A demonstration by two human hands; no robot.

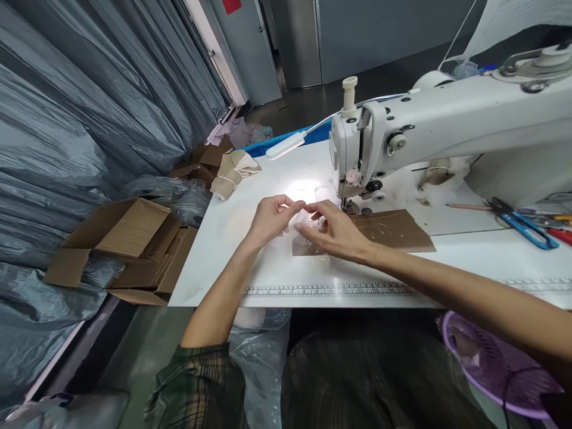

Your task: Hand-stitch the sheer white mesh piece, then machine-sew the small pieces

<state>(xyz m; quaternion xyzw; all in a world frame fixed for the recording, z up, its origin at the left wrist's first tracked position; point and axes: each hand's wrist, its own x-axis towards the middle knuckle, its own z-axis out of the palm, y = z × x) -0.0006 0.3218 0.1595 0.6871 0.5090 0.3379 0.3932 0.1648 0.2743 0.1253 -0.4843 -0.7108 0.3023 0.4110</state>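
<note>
My left hand and my right hand meet just left of the sewing machine's needle. Between them is a small piece of thin white fabric, its edge pinched by the fingertips of both hands. Its exact shape is hard to make out under the bright light. Beneath my right hand lies a brown sheet on the table, reaching under the presser foot. The white sewing machine stands to the right, its needle area close to my right hand's fingers.
A small lamp shines on the white table. A ruler strip runs along the front edge. Blue thread snips lie at right, a rolled cloth bundle at back left. Cardboard boxes and a purple basket stand below.
</note>
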